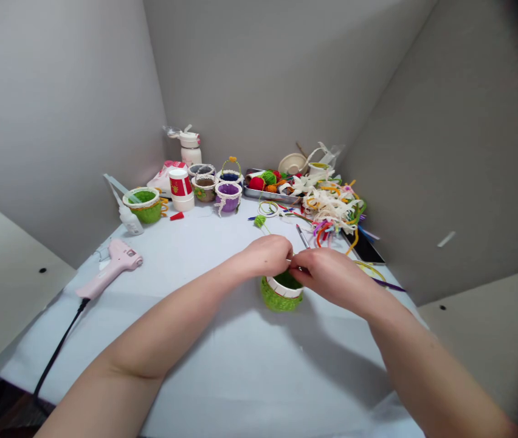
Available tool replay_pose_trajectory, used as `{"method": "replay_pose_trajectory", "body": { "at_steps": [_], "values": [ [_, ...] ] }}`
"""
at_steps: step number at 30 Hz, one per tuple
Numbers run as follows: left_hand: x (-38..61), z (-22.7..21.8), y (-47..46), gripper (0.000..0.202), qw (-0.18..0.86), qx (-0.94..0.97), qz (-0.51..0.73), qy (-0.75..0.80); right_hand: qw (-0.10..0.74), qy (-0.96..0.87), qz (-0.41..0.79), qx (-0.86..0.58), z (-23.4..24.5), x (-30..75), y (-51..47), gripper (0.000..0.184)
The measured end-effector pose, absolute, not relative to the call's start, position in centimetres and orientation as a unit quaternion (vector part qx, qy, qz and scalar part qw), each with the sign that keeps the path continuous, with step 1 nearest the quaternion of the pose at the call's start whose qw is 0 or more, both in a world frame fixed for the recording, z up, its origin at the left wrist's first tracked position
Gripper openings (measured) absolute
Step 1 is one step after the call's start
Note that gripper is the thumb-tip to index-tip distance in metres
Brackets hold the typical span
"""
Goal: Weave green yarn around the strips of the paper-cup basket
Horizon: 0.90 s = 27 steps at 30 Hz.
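A small basket [283,299] stands upright in front of me, its lower wall wrapped in bright green yarn and its white rim cut into upright tabs. My left hand [269,254] is closed at the basket's far rim, with its fingertips curled out of sight. Close against it, my right hand [320,267] pinches with thumb and forefinger over the right side of the opening. A little white shows between the two hands, too small to name. From a small green yarn ball [259,221] behind the basket, a thin strand runs toward my left hand.
A pink glue gun [115,264] with a black cord lies left. Behind it are a glue bottle [130,220] and a green basket [146,210]. Several small woven baskets [228,198], a yarn tray [270,193], tangled strips [332,204] and a phone [368,248] line the back and right.
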<state>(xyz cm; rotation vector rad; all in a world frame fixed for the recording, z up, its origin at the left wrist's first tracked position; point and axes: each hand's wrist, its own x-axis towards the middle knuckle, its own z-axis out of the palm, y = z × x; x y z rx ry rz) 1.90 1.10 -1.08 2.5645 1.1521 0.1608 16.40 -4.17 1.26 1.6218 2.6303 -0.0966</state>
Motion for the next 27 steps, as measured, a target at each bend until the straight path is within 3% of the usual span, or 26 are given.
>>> {"method": "replay_pose_trajectory", "body": {
  "at_steps": [5,13,27],
  "values": [
    [1.8,-1.0,1.0,0.019,0.181,0.894,0.060,0.406,0.041,0.860,-0.052,0.506,1.5,16.9,-4.4,0.025],
    [1.8,-1.2,1.2,0.020,0.184,0.894,0.057,0.405,-0.078,0.860,-0.219,0.455,0.5,21.7,-3.6,0.025],
    [2.1,-0.8,0.2,0.019,0.136,0.907,0.055,0.394,-0.134,0.797,-0.372,0.456,-2.3,24.0,-2.4,0.032]
  ]
}}
